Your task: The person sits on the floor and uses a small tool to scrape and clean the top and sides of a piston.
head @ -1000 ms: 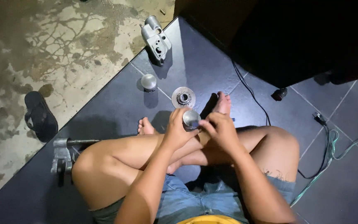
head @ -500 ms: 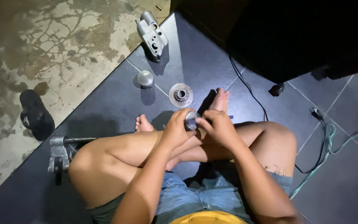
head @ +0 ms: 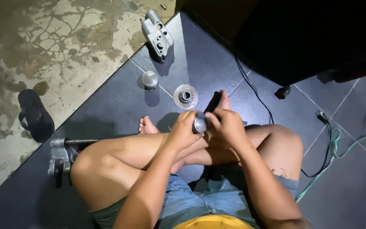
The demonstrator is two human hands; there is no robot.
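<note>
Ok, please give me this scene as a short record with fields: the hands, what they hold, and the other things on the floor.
left hand: grips the small metal cylinder
right hand: fingers on the same cylinder
posture: seated cross-legged on the dark tiled floor
gear disc: flat on the tiles, ahead of the feet
metal cap: beside the disc
grey housing: farther away
shaft assembly: by the left knee
sandal: on the concrete

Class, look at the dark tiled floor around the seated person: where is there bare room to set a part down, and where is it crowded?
Bare tile lies between the grey metal housing and the black cable, and left of the small domed metal cap. It is crowded ahead of the feet: the round toothed metal disc lies close to both hands, left hand and right hand, which hold a small metal cylinder.
</note>
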